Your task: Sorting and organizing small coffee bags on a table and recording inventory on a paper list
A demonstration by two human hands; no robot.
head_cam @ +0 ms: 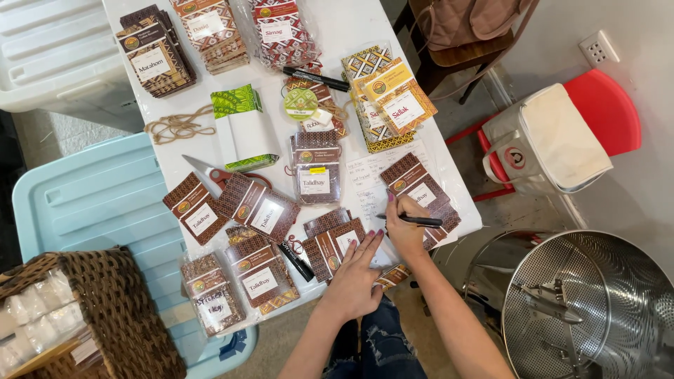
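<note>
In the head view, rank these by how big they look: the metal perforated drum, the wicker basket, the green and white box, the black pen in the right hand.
Largest to smallest:
1. Metal perforated drum
2. Wicker basket, cut off by the frame, so its rank against the drum is unsure
3. Green and white box
4. Black pen held in the right hand

This looked like a small packing workshop, probably for roasted coffee or a similar dry product. A white table [337, 28] was crowded with stacks of patterned brown packets [258, 207] bearing blank-style labels, along with yellow packets [393, 98], black markers [316, 77], scissors [217, 174] and a tangle of twine [179, 126]. Beside it stood a large perforated steel drum [597, 309] with stirring arms, a wicker basket [105, 309] of sealed bags, plastic bins [91, 203] and a red stool [604, 105].
</note>
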